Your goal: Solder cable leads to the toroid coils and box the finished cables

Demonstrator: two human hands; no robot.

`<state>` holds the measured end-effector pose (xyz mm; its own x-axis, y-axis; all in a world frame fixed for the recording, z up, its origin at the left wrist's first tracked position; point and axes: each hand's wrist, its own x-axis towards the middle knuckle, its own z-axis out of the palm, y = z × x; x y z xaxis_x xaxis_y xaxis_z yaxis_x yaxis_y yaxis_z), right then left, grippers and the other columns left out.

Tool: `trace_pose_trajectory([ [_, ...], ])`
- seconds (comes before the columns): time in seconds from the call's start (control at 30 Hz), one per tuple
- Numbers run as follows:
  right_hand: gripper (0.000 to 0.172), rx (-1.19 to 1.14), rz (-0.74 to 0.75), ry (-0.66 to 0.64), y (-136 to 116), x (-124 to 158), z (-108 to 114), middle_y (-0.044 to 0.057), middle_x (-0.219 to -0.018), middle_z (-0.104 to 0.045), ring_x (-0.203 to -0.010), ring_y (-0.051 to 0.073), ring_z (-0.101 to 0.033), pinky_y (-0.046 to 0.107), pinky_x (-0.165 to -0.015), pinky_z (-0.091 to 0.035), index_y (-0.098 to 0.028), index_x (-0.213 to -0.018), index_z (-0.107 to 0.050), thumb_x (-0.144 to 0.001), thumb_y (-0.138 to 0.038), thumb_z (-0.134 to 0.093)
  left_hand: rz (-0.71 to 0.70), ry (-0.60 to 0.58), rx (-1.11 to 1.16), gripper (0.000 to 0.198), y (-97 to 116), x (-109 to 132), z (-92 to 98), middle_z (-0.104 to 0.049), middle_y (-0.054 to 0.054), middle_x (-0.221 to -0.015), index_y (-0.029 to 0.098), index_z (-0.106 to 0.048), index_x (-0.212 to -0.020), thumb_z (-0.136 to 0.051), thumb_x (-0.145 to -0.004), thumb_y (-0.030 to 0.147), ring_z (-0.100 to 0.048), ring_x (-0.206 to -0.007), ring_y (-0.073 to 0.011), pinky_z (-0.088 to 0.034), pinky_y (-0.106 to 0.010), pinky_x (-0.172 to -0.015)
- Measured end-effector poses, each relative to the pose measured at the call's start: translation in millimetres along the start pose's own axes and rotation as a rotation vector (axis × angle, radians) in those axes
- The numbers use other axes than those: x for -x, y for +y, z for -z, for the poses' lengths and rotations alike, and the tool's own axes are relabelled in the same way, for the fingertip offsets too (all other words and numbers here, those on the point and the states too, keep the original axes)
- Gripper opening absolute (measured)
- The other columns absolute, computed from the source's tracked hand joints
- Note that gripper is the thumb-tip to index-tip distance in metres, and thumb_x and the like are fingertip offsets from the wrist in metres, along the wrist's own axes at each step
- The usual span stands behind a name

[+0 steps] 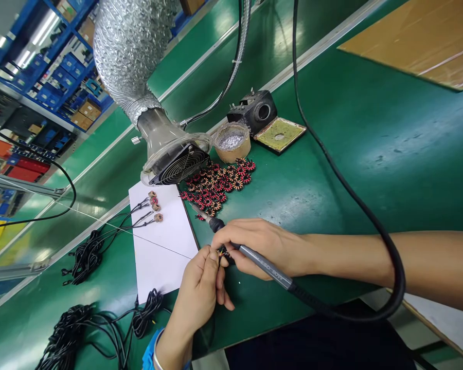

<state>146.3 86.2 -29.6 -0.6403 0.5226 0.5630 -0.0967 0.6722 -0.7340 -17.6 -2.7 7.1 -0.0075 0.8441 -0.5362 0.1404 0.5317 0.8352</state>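
A fume extractor fan (179,164) with a wire guard sits tilted low over the green bench mat (332,154), its clear plastic collar joined to silver foil ducting (129,51) that rises out of view, with a metal-sheathed hose (239,46) running just beside it. Just past the fan, a round tub of silvery metal wool (232,142) sits touching a yellow soldering sponge tray (280,134) and near a black iron holder block (252,110), while a cardboard sheet (416,36) lies at the far corner of the bench. Beyond the bench stands blue shelving (50,77) stocked with blue bins and cardboard boxes (89,110).
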Motion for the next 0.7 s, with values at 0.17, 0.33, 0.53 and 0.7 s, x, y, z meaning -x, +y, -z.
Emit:
trace_pose_trajectory([
  [0.17, 0.028, 0.031, 0.052, 0.0, 0, 1, 2, 0.004, -0.089, -0.064, -0.08, 0.015, -0.058, 0.026, -0.075, -0.048, -0.016, -0.106, -0.056, -0.081, -0.005, -0.047, -0.028, 0.034, -0.082, 0.035, 0, 4, -1.5, -0.041, 0.01, -0.051, 0.017, -0.049, -0.087, -0.04, -0.097, 0.049, -0.046, -0.034, -0.006, -0.041, -0.016, -0.037],
  [0.33, 0.034, 0.085, 0.018, -0.002, -1, 5, 9, 0.004, -0.084, -0.062, -0.074, 0.016, -0.056, 0.027, -0.071, -0.047, -0.017, -0.106, -0.054, -0.075, -0.005, -0.048, -0.049, 0.037, -0.169, 0.03, 2, 7, -1.2, -0.039, 0.01, -0.053, 0.02, -0.048, -0.088, -0.04, -0.097, 0.048, -0.04, -0.035, -0.0068, -0.035, -0.018, -0.036],
  [0.53, 0.036, 0.136, -0.071, -0.133, -1, 12, 12, 0.004, -0.089, -0.064, -0.079, 0.019, -0.056, 0.03, -0.072, -0.047, -0.018, -0.109, -0.053, -0.074, -0.009, -0.054, -0.164, 0.099, -0.582, 0.023, 6, 9, -7.4, -0.043, 0.008, -0.056, 0.021, -0.05, -0.11, -0.054, -0.088, 0.025, -0.045, -0.05, -0.0123, -0.03, -0.022, -0.05],
  [0.7, 0.031, 0.164, -0.038, -0.151, 6, 17, 5, 0.003, -0.087, -0.062, -0.076, 0.017, -0.053, 0.027, -0.067, -0.045, -0.019, -0.11, -0.053, -0.082, -0.007, -0.051, -0.203, 0.195, -0.721, 0.029, -1, 5, -14.2, -0.049, 0.005, -0.055, 0.02, -0.054, -0.115, -0.054, -0.087, 0.028, -0.048, -0.047, -0.0165, -0.028, -0.026, -0.051],
])
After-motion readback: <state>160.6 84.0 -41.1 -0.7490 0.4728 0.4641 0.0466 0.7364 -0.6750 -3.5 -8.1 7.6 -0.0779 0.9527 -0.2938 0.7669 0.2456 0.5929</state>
